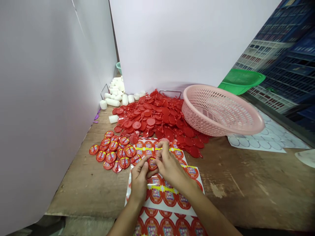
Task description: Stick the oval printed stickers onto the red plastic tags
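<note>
My left hand (139, 177) is closed on the edge of a round red plastic disc (152, 163) with a printed sticker on its face. The thumb of my right hand (169, 165) presses at the disc's right side, its index finger bent upward. Under both hands lie sheets of round red stickers (169, 198) with yellow strips, overlapping down to the table's front edge. Left of my hands sits a loose pile of stickered discs (110, 157), several with a thin red stem across the face. Beyond the sheets rises a large heap of plain red discs (152, 114).
A pink plastic basket (197, 119) stands tilted right of the heap, over a white sheet with circle outlines (256, 144). White plastic containers (113, 102) lie at the back left. White panels (184, 42) wall the table. A green basin (242, 82) and stacked crates (295, 75) are at right.
</note>
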`<state>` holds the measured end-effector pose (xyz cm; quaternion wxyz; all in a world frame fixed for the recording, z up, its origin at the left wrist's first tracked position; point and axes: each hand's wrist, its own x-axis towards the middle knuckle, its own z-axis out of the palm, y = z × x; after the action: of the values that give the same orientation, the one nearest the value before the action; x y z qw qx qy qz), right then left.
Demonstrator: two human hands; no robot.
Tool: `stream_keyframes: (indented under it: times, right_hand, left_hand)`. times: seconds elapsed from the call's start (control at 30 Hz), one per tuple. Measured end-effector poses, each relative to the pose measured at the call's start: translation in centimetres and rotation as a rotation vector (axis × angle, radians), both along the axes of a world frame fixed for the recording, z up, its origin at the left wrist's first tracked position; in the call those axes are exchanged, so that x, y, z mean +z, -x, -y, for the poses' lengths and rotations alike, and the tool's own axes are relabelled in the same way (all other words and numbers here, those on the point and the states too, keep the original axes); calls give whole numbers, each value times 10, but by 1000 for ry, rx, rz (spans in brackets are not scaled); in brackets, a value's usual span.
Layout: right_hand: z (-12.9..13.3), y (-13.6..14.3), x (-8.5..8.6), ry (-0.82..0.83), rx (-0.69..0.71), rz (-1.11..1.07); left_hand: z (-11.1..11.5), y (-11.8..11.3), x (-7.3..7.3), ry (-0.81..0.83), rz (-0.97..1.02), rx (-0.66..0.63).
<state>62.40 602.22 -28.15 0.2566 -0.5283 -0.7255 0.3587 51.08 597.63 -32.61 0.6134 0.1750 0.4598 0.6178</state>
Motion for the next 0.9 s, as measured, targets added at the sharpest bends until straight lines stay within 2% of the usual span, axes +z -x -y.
stream_keyframes:
  times: [0.17,0.23,0.33,0.4,0.5,0.57,0.63,0.7,0.9]
  right_hand:
    - [-1,-5,3,-23,-51,188]
    - [-4,-10,0,12,-27,177]
    - [-5,-11,-11,102,62,-110]
    - [-2,-8,-19,108,49,-330]
    - [9,-3,-28,-56,23,-428]
    - [15,-3,-31,-208,85,-373]
    - [20,-5,-32,-290,138,-315]
    - [22,-8,-32,-253,129,-317]
    - [20,-11,-31,46,-35,-440]
  left_hand:
    - [0,-3,6,23,-128,63]
    - [0,-3,7,37,-118,78]
    - [-1,-1,10,42,-85,47]
    - [-3,1,11,49,-55,15]
    - [-5,4,11,40,-13,10]
    - [-5,5,11,11,-32,8]
    - [-5,5,11,2,-78,-21]
    - [-4,4,13,20,-112,-46]
    - [-3,0,14,7,-174,-79]
